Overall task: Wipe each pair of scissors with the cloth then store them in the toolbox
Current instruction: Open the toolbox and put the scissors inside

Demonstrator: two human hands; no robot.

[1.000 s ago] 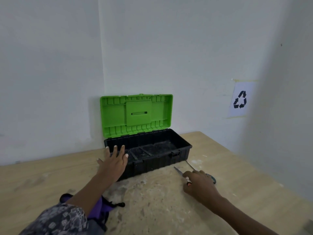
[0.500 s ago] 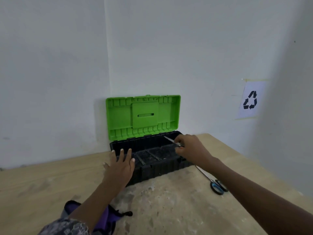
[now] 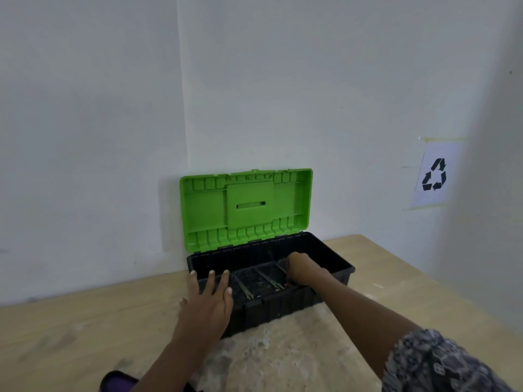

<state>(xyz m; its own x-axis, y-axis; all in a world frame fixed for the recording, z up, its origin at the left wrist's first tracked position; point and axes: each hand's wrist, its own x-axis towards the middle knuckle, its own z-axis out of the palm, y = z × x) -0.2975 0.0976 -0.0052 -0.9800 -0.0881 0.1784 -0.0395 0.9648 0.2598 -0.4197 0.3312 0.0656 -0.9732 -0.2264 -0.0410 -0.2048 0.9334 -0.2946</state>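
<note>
The black toolbox stands open against the wall, its green lid upright. My left hand lies flat on the box's front left rim, fingers spread and holding nothing. My right hand is down inside the box's right half, curled around a pair of scissors; only a thin blade shows at the knuckles, pointing to the back left. A purple cloth lies on the table at the bottom left, partly behind my left forearm.
The toolbox holds slanted dividers in its middle. The wooden table has a worn pale patch in front of the box. Walls close in behind and on the right, with a recycling sign taped up.
My right hand lifted a pair of scissors off the table, carried it over the box and lowered it inside. Another pair seen on the table is now out of sight. The left hand stayed put.
</note>
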